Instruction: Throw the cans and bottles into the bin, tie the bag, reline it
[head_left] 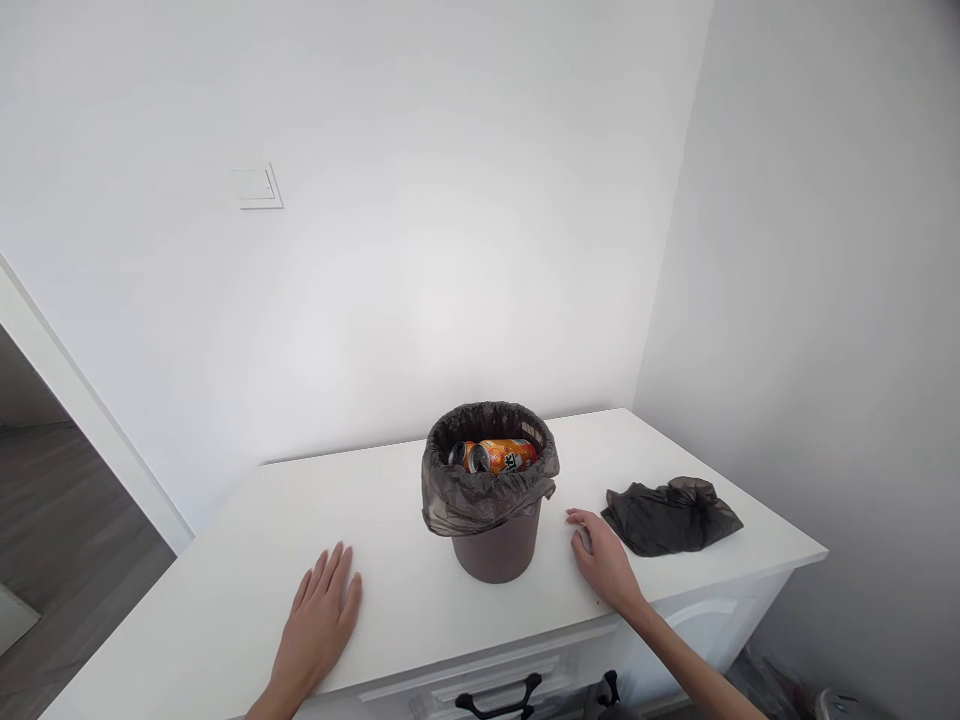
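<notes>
A small brown trash bin stands upright on the white cabinet top. Its black trash bag is folded out over the rim, and orange soda cans lie inside. My left hand rests flat on the surface, left of the bin and apart from it, fingers stretched out. To the right of the bin, my right hand lies on the top with its fingers loosely bent and nothing in them. Just beyond that hand is a second, crumpled black trash bag.
The white cabinet top meets a wall behind, with another wall at the right. Black drawer handles show on the cabinet front. A light switch is on the back wall. At the far left, a door frame borders dark flooring.
</notes>
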